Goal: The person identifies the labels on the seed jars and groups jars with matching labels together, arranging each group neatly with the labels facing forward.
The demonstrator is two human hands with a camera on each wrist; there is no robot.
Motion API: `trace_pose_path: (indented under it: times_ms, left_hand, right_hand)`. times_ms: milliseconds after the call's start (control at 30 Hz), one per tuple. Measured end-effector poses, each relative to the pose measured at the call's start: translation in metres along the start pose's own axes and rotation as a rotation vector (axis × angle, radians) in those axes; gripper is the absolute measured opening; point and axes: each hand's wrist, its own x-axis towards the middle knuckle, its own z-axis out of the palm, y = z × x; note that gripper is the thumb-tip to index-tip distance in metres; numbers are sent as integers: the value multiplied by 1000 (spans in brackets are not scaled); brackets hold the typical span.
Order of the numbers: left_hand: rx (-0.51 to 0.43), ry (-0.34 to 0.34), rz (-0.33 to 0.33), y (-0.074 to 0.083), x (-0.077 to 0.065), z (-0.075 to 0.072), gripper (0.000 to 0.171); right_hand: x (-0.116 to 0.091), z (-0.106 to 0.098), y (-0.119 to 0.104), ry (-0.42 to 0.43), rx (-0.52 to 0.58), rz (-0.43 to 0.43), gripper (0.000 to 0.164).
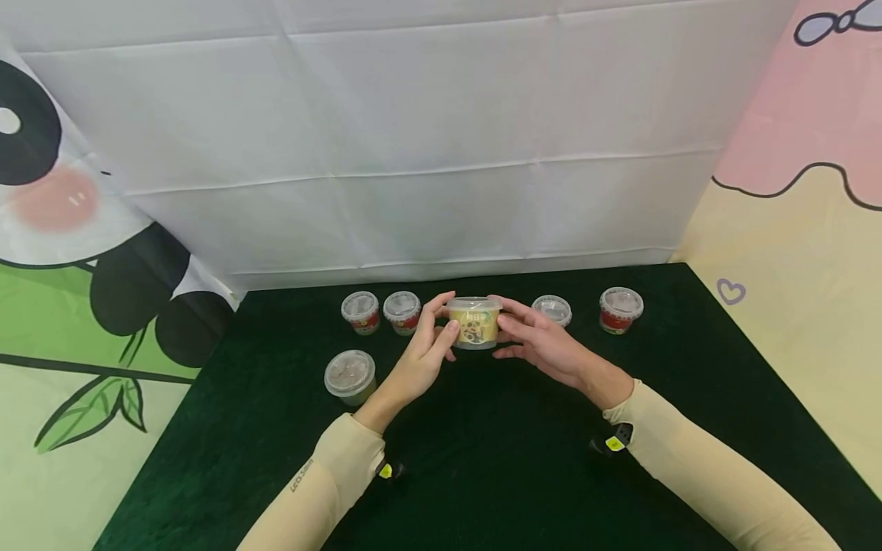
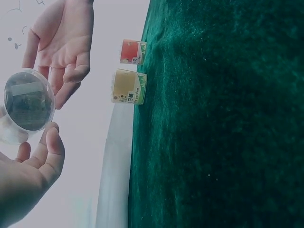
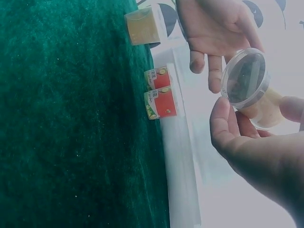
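Observation:
In the head view both hands hold up a small round clear plastic tub [image 1: 475, 323] with a yellow printed label and a clear lid. The left hand [image 1: 422, 348] grips its left side, thumb toward the front. On the right side, the right hand [image 1: 540, 340] holds it between thumb and fingers. Both wrist views show the tub lifted off the table, its clear round base [image 2: 29, 102] [image 3: 245, 78] facing the cameras. Behind the right hand stands another lidded tub [image 1: 553, 309], partly hidden.
Two red-labelled tubs, one [image 1: 360, 311] beside the other [image 1: 403, 311], stand at the back left. Another red-labelled tub [image 1: 621, 309] is at the back right. A larger lidded tub [image 1: 350, 376] sits near the left forearm. Dark green cloth [image 1: 496, 459] covers the table; a white sheet [image 1: 427, 153] hangs behind.

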Motion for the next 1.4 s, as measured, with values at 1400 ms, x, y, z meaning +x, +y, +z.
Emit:
trace_pose_path:
  times_ms: [1400]
  left_hand:
    - [151,-118,-113,10,-17,-55,47]
  right_hand:
    - [17,17,6,-58,-81,29,60]
